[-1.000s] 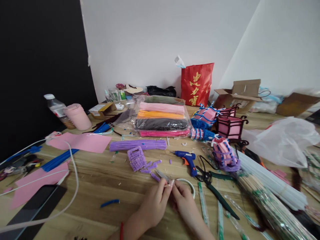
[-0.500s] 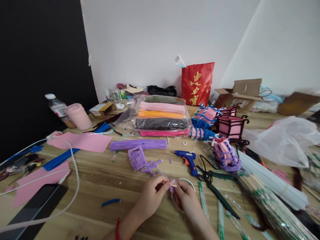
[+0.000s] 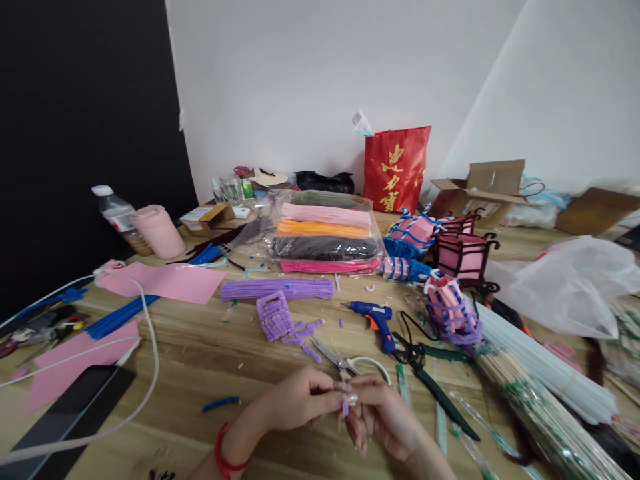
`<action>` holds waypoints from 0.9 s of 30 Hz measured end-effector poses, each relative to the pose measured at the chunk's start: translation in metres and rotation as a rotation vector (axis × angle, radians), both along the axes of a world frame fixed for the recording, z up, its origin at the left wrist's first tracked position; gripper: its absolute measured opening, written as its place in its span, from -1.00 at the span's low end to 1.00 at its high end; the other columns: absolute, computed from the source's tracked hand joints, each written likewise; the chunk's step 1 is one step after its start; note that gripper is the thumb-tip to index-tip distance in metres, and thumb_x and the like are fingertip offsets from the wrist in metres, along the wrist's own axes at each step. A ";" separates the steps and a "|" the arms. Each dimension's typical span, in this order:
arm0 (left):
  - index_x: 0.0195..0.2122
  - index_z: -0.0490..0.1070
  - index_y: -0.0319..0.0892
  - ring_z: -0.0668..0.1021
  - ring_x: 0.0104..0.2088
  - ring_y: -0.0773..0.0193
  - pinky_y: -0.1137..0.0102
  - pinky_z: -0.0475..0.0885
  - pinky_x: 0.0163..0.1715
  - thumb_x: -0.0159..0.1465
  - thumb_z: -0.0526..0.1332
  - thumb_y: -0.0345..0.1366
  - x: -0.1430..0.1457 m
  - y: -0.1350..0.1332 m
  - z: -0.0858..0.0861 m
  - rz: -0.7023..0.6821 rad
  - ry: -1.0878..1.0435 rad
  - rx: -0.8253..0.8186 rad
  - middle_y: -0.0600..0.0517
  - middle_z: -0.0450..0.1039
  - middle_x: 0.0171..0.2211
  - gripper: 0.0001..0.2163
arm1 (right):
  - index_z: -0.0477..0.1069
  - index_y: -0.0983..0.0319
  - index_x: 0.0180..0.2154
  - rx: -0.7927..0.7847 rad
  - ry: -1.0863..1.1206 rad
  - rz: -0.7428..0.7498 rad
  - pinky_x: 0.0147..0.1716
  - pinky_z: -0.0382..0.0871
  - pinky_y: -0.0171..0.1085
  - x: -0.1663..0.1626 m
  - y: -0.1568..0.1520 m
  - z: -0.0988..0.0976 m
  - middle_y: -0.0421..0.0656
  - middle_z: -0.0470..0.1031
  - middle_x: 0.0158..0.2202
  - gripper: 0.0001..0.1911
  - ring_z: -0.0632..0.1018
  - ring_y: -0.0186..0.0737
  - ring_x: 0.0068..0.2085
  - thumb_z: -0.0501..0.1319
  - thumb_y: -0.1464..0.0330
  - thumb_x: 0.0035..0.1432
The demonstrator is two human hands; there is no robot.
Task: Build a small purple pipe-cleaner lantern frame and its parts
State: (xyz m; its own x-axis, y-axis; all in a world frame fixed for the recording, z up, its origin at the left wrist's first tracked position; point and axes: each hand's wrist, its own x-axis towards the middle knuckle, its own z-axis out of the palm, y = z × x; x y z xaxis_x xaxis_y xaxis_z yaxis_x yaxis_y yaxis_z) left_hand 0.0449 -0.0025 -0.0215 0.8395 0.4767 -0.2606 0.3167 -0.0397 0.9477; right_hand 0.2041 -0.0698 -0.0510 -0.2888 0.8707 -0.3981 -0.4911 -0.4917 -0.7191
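Note:
My left hand (image 3: 305,403), with a red cord on its wrist, is closed in a pinch near the front of the table. Its fingertips meet those of my right hand (image 3: 383,413), which is closed too. A short purple pipe cleaner piece (image 3: 345,408) shows between them, partly covered by the fingers. Just beyond the hands lie scissors (image 3: 343,363) with pale handles, blades apart. Past their tips are several cut purple pipe cleaner pieces (image 3: 303,333) beside a purple pipe cleaner panel (image 3: 274,317).
A blue glue gun (image 3: 377,323) and green-handled cutters (image 3: 433,383) lie to the right, near a bundle of wooden sticks (image 3: 530,400). Purple pipe cleaners (image 3: 277,289) lie behind the panel. Leftward are a phone (image 3: 75,407), a white cable (image 3: 154,353) and pink sheets (image 3: 165,283).
Both hands have drawn nearer to me and lower, uncovering the scissors. The purple piece has turned downward between the fingers. Another purple piece now shows by the scissor tips.

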 end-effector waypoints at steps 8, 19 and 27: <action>-0.58 0.27 -0.21 0.22 -0.61 0.42 0.50 0.08 -0.62 0.19 0.09 -0.02 -0.003 0.006 -0.010 0.134 0.094 0.107 0.20 0.13 -0.68 -0.64 | 0.36 0.34 -0.54 -0.017 -0.174 -0.001 -0.84 0.18 -0.51 -0.005 0.002 0.008 -0.22 0.38 -0.75 -0.61 0.39 -0.40 -0.76 0.31 0.12 -0.08; -0.49 0.22 -0.15 0.41 -0.43 0.30 0.44 0.20 -0.43 0.34 -0.09 -0.25 0.011 -0.007 -0.021 0.339 0.147 0.639 0.10 0.34 -0.51 -0.72 | 0.23 0.26 -0.54 0.083 -0.350 -0.182 -0.82 0.20 -0.47 -0.017 0.008 -0.014 -0.31 0.32 -0.75 -0.47 0.38 -0.40 -0.76 0.22 -0.10 -0.11; -0.38 0.28 -0.15 0.44 -0.33 0.23 0.39 0.25 -0.37 0.33 -0.04 -0.26 0.009 -0.013 -0.019 0.208 0.168 0.931 0.02 0.41 -0.38 -0.80 | 0.16 0.21 -0.59 0.137 -0.522 -0.257 -0.83 0.00 -0.48 -0.016 0.008 -0.013 -0.42 0.12 -0.80 -0.42 0.20 -0.50 -0.80 0.14 -0.19 -0.13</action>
State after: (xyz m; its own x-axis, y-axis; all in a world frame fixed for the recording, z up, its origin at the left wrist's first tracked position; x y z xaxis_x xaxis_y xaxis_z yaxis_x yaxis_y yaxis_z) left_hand 0.0544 -0.0159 -0.0402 0.7013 0.6878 0.1873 0.5307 -0.6792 0.5071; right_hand 0.1877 -0.0615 -0.0645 0.1418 0.9402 -0.3096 -0.1464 -0.2894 -0.9459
